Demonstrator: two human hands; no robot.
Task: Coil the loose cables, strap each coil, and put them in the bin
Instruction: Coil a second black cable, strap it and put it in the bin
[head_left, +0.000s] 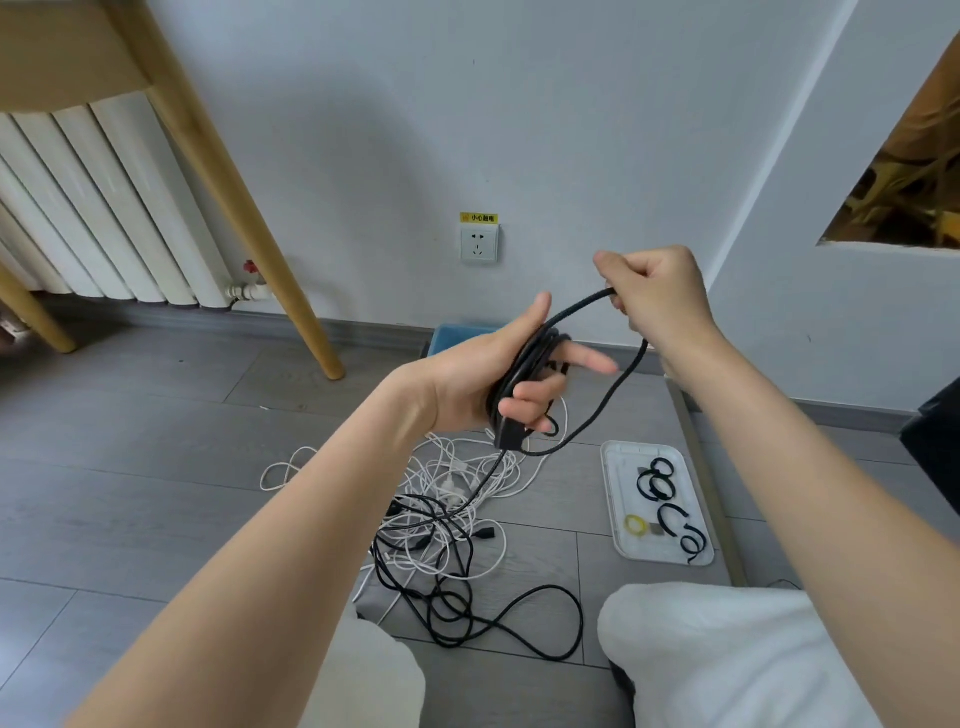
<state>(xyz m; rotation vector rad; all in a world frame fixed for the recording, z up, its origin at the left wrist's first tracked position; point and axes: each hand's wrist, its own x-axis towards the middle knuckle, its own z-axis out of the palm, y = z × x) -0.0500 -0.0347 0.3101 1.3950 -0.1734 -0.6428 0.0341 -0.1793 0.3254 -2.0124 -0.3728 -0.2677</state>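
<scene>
Both hands hold one black cable. The left hand grips its coil. The right hand pinches a loop.

Room in a home: grey plank floor, white radiator, wall socket, wooden table leg, plain white walls.

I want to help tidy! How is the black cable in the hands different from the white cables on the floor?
The black cable is wound in loops round the left hand; the white cables lie loose and tangled on the floor. The black cable looks thicker than the white cables. The right hand pinches the black cable; no hand touches the white ones.
</scene>
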